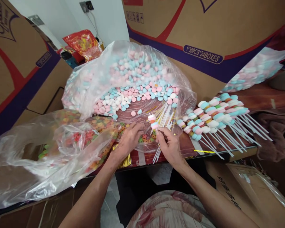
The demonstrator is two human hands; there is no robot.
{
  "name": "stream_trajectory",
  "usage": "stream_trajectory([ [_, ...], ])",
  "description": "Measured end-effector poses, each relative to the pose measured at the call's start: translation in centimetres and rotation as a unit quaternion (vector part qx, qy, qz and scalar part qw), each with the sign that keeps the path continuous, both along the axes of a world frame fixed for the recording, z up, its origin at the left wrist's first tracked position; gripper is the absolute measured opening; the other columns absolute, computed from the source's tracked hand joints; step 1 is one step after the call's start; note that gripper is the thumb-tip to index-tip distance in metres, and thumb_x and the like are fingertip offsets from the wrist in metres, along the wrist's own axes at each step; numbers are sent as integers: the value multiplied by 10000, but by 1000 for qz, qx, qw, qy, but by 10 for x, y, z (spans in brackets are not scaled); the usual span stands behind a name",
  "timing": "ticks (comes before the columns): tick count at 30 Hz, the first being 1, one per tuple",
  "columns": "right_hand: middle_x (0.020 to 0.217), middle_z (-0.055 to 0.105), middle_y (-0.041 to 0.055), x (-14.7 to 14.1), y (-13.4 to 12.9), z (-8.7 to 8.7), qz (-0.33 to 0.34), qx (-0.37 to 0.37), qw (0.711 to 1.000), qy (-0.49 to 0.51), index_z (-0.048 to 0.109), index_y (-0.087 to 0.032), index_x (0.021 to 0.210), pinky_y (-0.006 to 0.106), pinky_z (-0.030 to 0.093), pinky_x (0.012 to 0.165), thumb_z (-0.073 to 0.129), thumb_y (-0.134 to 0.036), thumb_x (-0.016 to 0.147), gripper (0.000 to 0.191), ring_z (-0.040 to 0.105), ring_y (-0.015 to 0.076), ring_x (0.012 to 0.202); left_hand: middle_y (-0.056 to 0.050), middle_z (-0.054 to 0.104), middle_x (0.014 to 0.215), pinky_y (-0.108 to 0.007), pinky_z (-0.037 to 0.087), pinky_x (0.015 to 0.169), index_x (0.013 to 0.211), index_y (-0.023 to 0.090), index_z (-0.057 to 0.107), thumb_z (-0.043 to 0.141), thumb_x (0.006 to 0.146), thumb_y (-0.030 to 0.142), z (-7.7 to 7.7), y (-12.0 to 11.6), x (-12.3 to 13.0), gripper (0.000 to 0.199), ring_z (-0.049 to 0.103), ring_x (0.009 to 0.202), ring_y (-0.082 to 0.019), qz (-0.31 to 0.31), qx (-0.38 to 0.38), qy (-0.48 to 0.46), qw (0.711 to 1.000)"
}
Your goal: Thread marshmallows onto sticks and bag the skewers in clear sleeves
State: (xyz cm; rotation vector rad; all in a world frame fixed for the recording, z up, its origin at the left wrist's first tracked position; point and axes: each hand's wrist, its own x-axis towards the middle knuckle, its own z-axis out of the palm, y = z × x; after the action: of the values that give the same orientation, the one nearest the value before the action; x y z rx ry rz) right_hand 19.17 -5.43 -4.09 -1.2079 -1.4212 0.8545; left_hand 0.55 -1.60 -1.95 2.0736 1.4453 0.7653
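My right hand (168, 144) is closed in a pinch at the base of a short candy skewer (153, 121) with pink, white, blue and orange pieces. Left of it, my left hand (131, 136) is over small ring candies, its fingers bent together; whether they hold anything is hidden. Loose white sticks (165, 118) lie beside and behind my right hand. Ring candies (148, 138) lie between my hands. Pink, white and blue candies (133, 91) spill from a large clear bag (97, 72) behind.
Finished-looking candy skewers (213, 117) are piled at the right. A clear bag of ring candies (68, 148) covers the left. Large cartons (194, 38) stand behind. Gold ties (125, 161) lie at the table's front edge, and a brown cloth (273, 136) is at the far right.
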Motion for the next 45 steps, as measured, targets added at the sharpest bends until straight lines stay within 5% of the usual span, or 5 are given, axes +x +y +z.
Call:
stream_trajectory([
  [2, 665, 542, -24, -1, -1, 3, 17, 3, 1000, 1, 633, -184, 937, 231, 425, 583, 500, -271, 964, 161, 517, 114, 591, -50, 700, 905, -326, 505, 772, 980, 196, 688, 617, 852, 216, -2, 3, 0, 148, 644, 852, -196, 69, -45, -130, 988],
  [5, 643, 529, -26, -2, -3, 7, 65, 3, 998, -17, 640, -182, 895, 234, 419, 588, 501, -281, 966, 185, 496, 114, 585, -16, 693, 777, -265, 497, 650, 935, 173, 697, 734, 773, 328, 0, 9, 1, 227, 626, 665, -135, 159, -138, -355, 911],
  [10, 695, 558, -12, -4, -4, 8, 122, 15, 992, -41, 661, -177, 872, 231, 416, 616, 484, -281, 976, 231, 486, 112, 614, -34, 734, 855, -236, 512, 700, 852, 162, 703, 861, 629, 321, 9, 13, 8, 316, 654, 739, -119, 169, -175, -517, 821],
  [32, 607, 495, -44, -2, -1, 2, 136, -5, 986, -101, 583, -201, 789, 223, 361, 568, 461, -252, 976, 229, 452, 106, 549, -63, 739, 930, -269, 548, 802, 924, 152, 649, 843, 682, 295, 5, 7, 8, 341, 700, 858, -149, 163, -248, -545, 784],
  [45, 680, 525, -21, -3, -6, 3, 59, 63, 988, -131, 530, -211, 806, 240, 380, 601, 434, -204, 972, 193, 476, 116, 592, -60, 725, 897, -309, 554, 801, 934, 161, 587, 833, 696, 301, 3, -8, 49, 370, 717, 895, -202, 148, -285, -594, 737],
])
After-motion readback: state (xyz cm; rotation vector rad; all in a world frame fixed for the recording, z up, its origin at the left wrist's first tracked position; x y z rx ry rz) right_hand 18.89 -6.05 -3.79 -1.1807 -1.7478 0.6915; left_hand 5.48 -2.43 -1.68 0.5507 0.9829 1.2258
